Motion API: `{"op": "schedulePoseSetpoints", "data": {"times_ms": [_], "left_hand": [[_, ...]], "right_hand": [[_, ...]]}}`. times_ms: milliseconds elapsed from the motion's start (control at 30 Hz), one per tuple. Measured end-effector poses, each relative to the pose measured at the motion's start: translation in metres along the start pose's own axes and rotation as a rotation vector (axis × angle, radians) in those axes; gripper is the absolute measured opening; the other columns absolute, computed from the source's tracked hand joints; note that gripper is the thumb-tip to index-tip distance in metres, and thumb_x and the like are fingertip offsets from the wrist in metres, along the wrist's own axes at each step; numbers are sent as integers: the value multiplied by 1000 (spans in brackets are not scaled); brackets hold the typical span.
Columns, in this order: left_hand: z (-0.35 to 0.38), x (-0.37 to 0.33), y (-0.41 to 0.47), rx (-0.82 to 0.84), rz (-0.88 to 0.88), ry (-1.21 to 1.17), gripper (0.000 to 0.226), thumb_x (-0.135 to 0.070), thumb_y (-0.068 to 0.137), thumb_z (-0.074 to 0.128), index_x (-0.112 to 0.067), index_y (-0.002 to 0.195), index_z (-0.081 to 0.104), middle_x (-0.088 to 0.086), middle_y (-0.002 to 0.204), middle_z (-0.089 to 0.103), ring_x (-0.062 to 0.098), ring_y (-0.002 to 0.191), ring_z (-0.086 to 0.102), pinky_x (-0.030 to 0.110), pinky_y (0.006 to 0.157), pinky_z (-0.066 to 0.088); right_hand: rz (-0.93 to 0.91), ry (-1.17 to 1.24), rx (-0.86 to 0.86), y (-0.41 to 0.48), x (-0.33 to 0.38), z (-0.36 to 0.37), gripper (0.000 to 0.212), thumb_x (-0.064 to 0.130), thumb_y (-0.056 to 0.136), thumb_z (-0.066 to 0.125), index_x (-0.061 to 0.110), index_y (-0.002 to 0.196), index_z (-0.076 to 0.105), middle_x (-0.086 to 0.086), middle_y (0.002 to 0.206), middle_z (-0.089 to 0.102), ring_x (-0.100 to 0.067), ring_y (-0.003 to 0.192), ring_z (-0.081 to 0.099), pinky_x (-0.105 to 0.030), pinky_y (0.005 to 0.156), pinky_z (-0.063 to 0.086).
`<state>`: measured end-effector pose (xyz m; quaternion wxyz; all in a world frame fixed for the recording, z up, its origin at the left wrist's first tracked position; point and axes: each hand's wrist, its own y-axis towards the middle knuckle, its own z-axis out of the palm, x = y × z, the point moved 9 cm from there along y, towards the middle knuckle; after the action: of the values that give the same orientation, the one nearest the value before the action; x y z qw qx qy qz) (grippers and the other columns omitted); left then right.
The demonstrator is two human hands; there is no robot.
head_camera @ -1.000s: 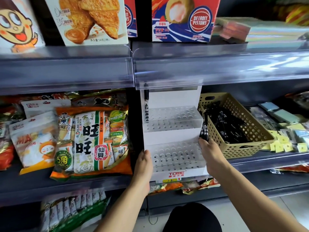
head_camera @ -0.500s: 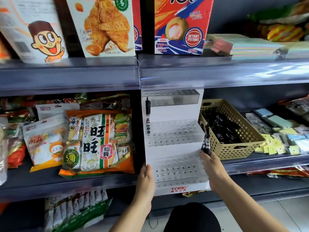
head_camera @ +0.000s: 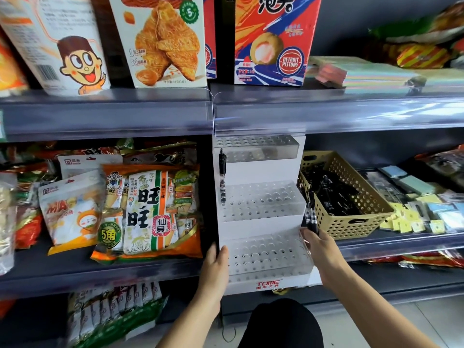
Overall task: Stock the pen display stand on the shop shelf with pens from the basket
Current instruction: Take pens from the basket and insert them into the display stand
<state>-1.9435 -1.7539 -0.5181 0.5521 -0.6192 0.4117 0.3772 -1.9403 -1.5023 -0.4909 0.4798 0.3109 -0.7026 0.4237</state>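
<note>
A white stepped pen display stand [head_camera: 261, 222] with clear perforated tiers stands on the middle shelf. One black pen [head_camera: 222, 175] stands upright in the middle tier's left end. My left hand [head_camera: 214, 266] rests with straight fingers against the stand's lower left side. At the stand's lower right corner, my right hand [head_camera: 320, 249] grips a few black pens [head_camera: 311, 212] pointing upward. Just right of the stand sits a tan perforated basket [head_camera: 361, 217] holding several black pens.
Snack bags [head_camera: 150, 212] fill the shelf left of the stand. Small stationery packs [head_camera: 424, 212] lie right of the basket. Snack boxes [head_camera: 163, 41] stand on the upper shelf, whose clear price rail [head_camera: 326, 114] overhangs the stand's top tier.
The view has tilted upward, so the stand's top tier shows under the rail. My hands stay at the stand's two sides, and the right one keeps its pens.
</note>
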Motion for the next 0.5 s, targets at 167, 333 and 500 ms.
{"op": "schedulePoseSetpoints", "data": {"times_ms": [167,333,500], "left_hand": [[-16,-25,0,-88,152,64,45,-25,99,43,-14,142,37,3,148,38,18,134,37,35,110,31],[-32,-64,-21,-219,439,156,22,-11,93,53,-32,99,59,0,108,58,9,99,55,9,70,40],[-17,-115,-59,-122,655,120,13,-28,89,57,-39,96,60,-10,97,64,1,88,57,9,74,46]], "right_hand": [[-179,28,-66,-11,28,-11,21,23,99,42,10,108,57,-4,101,66,-19,95,60,-35,84,42],[-385,0,-160,-53,64,-21,20,25,99,40,15,91,55,0,68,48,-15,62,43,-27,56,34],[-453,20,209,-92,82,25,18,15,99,41,12,92,58,8,55,41,-5,51,37,-13,48,31]]}}
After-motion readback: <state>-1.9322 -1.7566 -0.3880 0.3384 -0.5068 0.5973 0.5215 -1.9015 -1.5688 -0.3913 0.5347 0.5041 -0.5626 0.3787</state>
